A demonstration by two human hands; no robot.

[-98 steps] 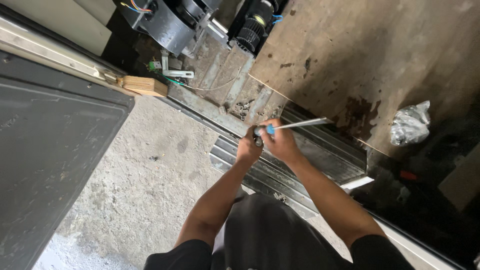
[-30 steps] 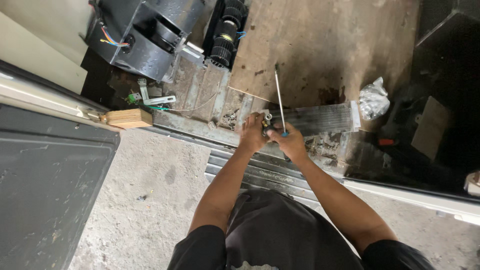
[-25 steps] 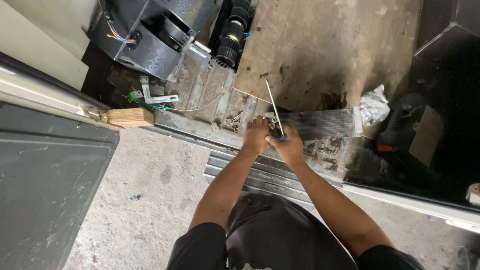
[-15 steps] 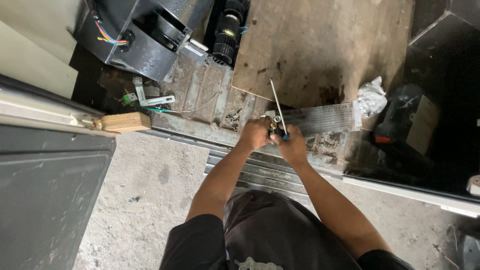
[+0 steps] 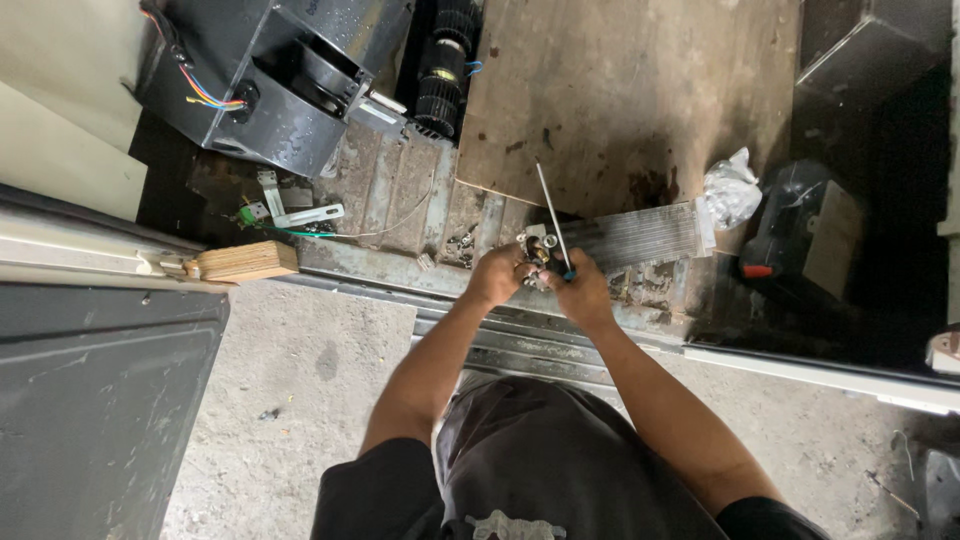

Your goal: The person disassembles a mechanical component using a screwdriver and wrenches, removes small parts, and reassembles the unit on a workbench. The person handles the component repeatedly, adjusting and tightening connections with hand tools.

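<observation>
My left hand [image 5: 497,274] grips the metal fittings [image 5: 535,251] at the near end of a finned silver radiator core [image 5: 640,234] that lies across the vehicle floor. My right hand [image 5: 578,287] holds a long thin screwdriver [image 5: 552,214] with a blue handle, its shaft pointing up and away over a brown board [image 5: 620,90]. Both hands meet at the fittings, fingers closed.
A black blower housing [image 5: 270,90] with coloured wires sits at the upper left, with a ribbed fan wheel [image 5: 440,75] beside it. A wooden block [image 5: 245,262] lies on the sill. A crumpled plastic bag [image 5: 728,188] and a dark container [image 5: 800,235] are at the right. Concrete floor [image 5: 300,380] below.
The screwdriver shaft swung from pointing right to pointing up and away. My hands stayed together at the end of the radiator core; the view shifted slightly.
</observation>
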